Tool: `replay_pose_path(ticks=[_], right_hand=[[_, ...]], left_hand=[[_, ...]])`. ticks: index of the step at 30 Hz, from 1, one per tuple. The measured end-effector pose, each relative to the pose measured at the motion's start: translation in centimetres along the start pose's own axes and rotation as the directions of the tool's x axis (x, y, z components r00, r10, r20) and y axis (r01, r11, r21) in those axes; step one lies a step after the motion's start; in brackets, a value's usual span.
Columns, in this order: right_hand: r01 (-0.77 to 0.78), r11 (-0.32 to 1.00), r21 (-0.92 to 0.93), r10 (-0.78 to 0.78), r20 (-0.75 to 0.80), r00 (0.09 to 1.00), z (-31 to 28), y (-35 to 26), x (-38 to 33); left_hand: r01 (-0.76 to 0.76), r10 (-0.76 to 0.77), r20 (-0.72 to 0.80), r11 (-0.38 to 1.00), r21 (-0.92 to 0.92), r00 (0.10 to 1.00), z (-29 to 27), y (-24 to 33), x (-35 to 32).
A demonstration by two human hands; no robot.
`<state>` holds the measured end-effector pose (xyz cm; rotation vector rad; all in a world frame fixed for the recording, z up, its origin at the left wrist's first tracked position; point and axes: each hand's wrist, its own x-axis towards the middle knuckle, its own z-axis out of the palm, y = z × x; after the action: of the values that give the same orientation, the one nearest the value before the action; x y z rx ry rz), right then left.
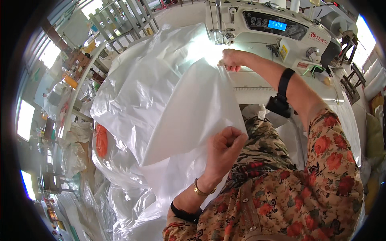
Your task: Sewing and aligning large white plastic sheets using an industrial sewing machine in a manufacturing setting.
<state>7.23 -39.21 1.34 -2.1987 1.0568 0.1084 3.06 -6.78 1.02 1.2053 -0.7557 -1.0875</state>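
A large white plastic sheet (193,112), shiny and creased, spreads over the left side of the sewing machine's table and hangs down toward my lap. My left hand (227,146) is closed on the sheet's near edge and holds it up, so the edge runs taut to the needle area. Close beside the needle, under the bright lamp, my right hand (233,60) pinches the far end of that same edge. The white sewing machine (277,24) stands at the far right with a lit blue display. Glare hides the needle and presser foot.
A grey metal rack (122,20) stands behind the sheet at the far left. An orange-red bundle (101,141) lies against the sheet's left side. A ruler strip (253,88) runs along the table's near edge. Several thread cones stand behind the machine.
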Motion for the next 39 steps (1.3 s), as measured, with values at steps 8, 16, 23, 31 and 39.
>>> replay_pose_path(ticks=[8, 16, 23, 31, 39], right_hand=[[0.133, 0.866, -0.482, -0.336, -0.363, 0.869, 3.7, 0.4, -2.1], [0.105, 0.836, -0.538, -0.406, -0.479, 0.779, 5.8, -0.2, -3.9], [0.077, 0.802, -0.593, -0.435, -0.49, 0.755, 5.9, -0.8, -2.0], [0.091, 0.907, -0.411, -0.362, -0.649, 0.669, 7.3, 0.4, -2.9], [0.093, 0.945, -0.314, -0.306, -0.75, 0.586, 8.5, 0.9, -5.1]], left_hand=[[-0.093, 0.114, -0.015, 0.874, 0.478, 0.993, -1.3, -5.7, -0.9], [-0.178, 0.204, 0.015, 0.816, 0.549, 0.979, -1.7, -7.6, -0.3], [-0.214, 0.246, 0.027, 0.778, 0.591, 0.969, -2.1, -6.1, 1.7], [-0.191, 0.287, -0.053, 0.753, 0.63, 0.956, -2.5, -5.5, 3.1], [-0.237, 0.344, -0.031, 0.707, 0.666, 0.939, -2.3, -5.3, 2.9]])
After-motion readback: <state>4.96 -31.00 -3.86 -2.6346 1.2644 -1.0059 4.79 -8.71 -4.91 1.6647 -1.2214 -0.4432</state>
